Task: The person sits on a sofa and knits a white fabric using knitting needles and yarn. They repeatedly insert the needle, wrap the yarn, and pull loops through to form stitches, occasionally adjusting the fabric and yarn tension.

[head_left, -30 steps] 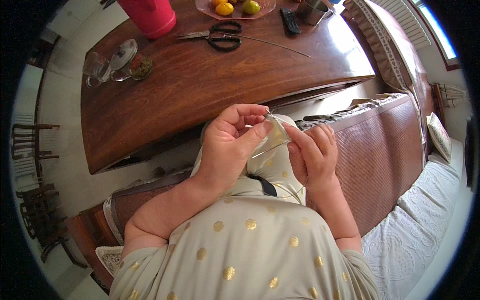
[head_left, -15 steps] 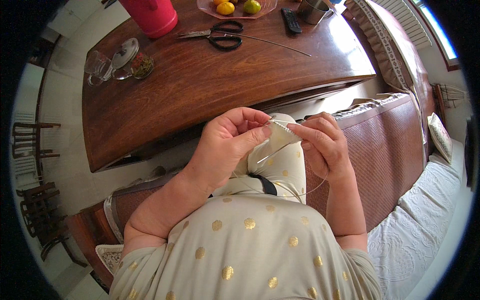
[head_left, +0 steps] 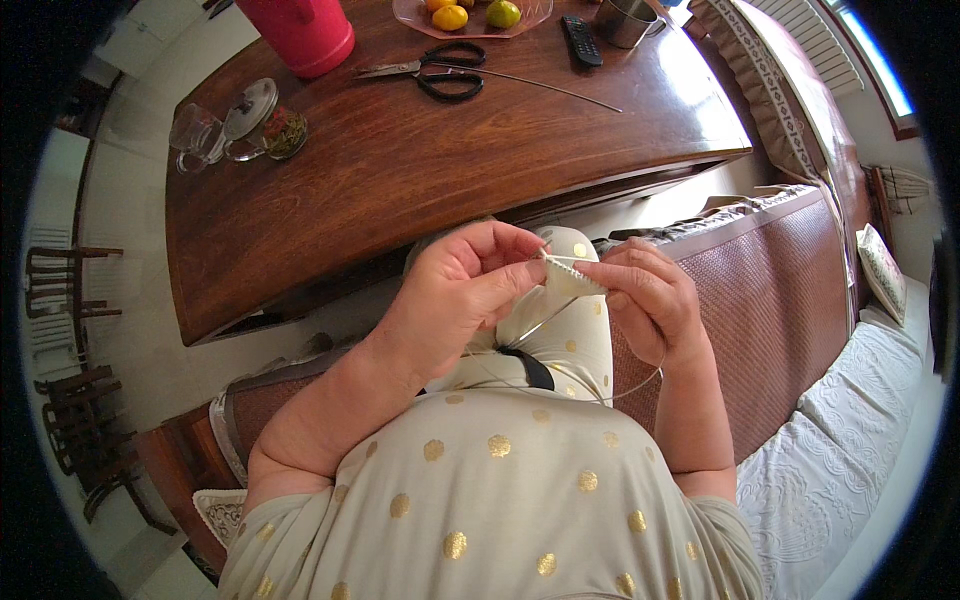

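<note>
Above my lap, both hands hold a small piece of white knitting (head_left: 566, 281) with a row of stitches along its upper edge. My left hand (head_left: 450, 285) pinches the work's left end between thumb and forefinger, where a needle tip pokes up. My right hand (head_left: 648, 298) is closed on the other end, its forefinger stretched along the stitches. A thin metal knitting needle (head_left: 543, 325) slants down to the left below the piece. Some thin pale strand (head_left: 640, 388) loops from under my right hand across my lap; whether it is yarn or a needle cord, I cannot tell.
Ahead stands a brown wooden table (head_left: 400, 180) bearing black-handled scissors (head_left: 450, 70), a long thin needle (head_left: 560, 91), a remote control (head_left: 581, 42), a metal mug (head_left: 627, 22), a fruit plate (head_left: 420, 24), a red container (head_left: 300, 35) and a glass teapot (head_left: 265, 125). A woven-mat seat (head_left: 750, 280) lies right.
The slanting needle's lower end has dropped further down and left. My right hand has shifted slightly right and down, and the knitting has tilted a little between my fingers.
</note>
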`<action>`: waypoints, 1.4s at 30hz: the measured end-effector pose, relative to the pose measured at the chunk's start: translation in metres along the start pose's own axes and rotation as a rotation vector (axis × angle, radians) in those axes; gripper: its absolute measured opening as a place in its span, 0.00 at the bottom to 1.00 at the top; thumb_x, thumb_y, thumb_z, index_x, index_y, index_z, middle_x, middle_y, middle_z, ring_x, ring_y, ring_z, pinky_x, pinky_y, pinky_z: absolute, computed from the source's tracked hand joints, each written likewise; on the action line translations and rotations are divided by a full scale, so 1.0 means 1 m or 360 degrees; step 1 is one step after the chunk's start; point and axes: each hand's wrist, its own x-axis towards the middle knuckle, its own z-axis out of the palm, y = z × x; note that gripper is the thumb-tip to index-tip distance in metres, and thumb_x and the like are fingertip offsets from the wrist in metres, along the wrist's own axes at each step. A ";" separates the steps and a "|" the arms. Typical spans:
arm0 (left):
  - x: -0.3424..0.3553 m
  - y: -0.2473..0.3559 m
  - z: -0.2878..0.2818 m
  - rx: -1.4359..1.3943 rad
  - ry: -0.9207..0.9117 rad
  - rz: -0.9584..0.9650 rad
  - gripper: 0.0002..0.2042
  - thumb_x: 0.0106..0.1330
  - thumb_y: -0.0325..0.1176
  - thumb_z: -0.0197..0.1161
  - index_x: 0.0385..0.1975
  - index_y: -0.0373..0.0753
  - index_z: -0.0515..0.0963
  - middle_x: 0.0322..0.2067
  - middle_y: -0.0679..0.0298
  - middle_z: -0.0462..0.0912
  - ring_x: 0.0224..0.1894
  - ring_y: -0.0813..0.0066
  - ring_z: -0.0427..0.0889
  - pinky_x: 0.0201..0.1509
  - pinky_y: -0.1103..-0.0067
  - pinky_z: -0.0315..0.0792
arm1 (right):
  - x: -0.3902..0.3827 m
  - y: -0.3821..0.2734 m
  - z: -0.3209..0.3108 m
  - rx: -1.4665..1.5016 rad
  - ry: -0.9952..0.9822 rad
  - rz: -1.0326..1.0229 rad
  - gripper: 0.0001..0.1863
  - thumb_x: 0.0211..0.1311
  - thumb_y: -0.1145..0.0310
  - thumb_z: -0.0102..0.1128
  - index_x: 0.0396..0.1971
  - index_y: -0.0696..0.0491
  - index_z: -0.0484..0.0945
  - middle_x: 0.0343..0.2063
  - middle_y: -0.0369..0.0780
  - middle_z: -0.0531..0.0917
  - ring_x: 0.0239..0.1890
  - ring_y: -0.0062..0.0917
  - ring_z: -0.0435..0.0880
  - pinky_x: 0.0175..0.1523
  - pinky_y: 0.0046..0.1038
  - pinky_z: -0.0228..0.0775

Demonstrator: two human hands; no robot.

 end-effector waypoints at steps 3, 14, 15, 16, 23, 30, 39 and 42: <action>0.000 0.001 -0.002 0.0109 -0.0081 -0.0084 0.06 0.62 0.26 0.60 0.38 0.37 0.76 0.25 0.74 0.74 0.18 0.91 0.61 0.19 0.91 0.53 | 0.002 0.001 -0.002 0.0083 -0.0065 0.0005 0.14 0.54 0.78 0.56 0.42 0.58 0.78 0.26 0.41 0.78 0.29 0.33 0.76 0.35 0.30 0.68; -0.004 -0.007 0.001 0.0340 -0.0079 -0.0169 0.06 0.60 0.28 0.62 0.35 0.35 0.78 0.30 0.70 0.80 0.30 0.88 0.75 0.35 0.88 0.69 | 0.000 -0.006 0.014 -0.0144 0.0241 0.0222 0.07 0.55 0.76 0.58 0.34 0.57 0.78 0.26 0.41 0.77 0.29 0.32 0.76 0.34 0.29 0.68; -0.004 -0.009 0.002 0.0386 -0.0045 -0.0135 0.04 0.60 0.27 0.62 0.33 0.37 0.79 0.29 0.72 0.80 0.29 0.89 0.74 0.33 0.90 0.68 | 0.001 -0.007 0.014 -0.0210 0.0289 0.0256 0.06 0.55 0.76 0.58 0.34 0.58 0.78 0.26 0.41 0.77 0.29 0.32 0.76 0.34 0.29 0.68; -0.004 -0.011 0.001 0.0368 -0.0055 -0.0152 0.04 0.60 0.27 0.61 0.34 0.37 0.78 0.28 0.72 0.80 0.28 0.90 0.74 0.32 0.90 0.67 | 0.000 -0.007 0.017 -0.0095 0.0303 0.0313 0.06 0.55 0.76 0.59 0.33 0.58 0.78 0.26 0.41 0.77 0.29 0.32 0.76 0.34 0.28 0.68; 0.001 -0.001 -0.011 0.0108 -0.0016 -0.0007 0.06 0.63 0.26 0.60 0.38 0.35 0.78 0.34 0.67 0.79 0.32 0.87 0.76 0.35 0.88 0.70 | -0.009 0.005 0.024 0.0425 0.0312 0.0476 0.05 0.60 0.73 0.57 0.32 0.59 0.77 0.25 0.41 0.77 0.27 0.28 0.76 0.32 0.24 0.67; 0.002 -0.002 -0.009 0.0296 0.0141 0.0225 0.06 0.60 0.29 0.64 0.35 0.37 0.78 0.24 0.74 0.74 0.21 0.91 0.64 0.23 0.90 0.58 | -0.005 -0.001 0.020 0.0402 0.0230 0.0461 0.05 0.60 0.71 0.58 0.31 0.57 0.78 0.26 0.40 0.78 0.29 0.28 0.77 0.34 0.24 0.68; -0.039 0.021 -0.002 0.0907 -0.0243 0.0659 0.22 0.70 0.48 0.45 0.40 0.33 0.78 0.39 0.61 0.77 0.34 0.74 0.74 0.40 0.79 0.67 | -0.016 0.010 0.024 0.0902 0.0418 0.0504 0.06 0.62 0.71 0.56 0.34 0.57 0.80 0.30 0.38 0.79 0.34 0.23 0.77 0.40 0.22 0.68; -0.046 0.032 -0.002 0.0971 -0.0630 0.0863 0.31 0.72 0.54 0.33 0.41 0.31 0.78 0.42 0.54 0.79 0.42 0.59 0.78 0.49 0.69 0.68 | -0.023 0.018 0.022 0.1115 0.0351 0.0424 0.08 0.63 0.69 0.55 0.32 0.57 0.80 0.31 0.37 0.79 0.36 0.23 0.76 0.42 0.23 0.67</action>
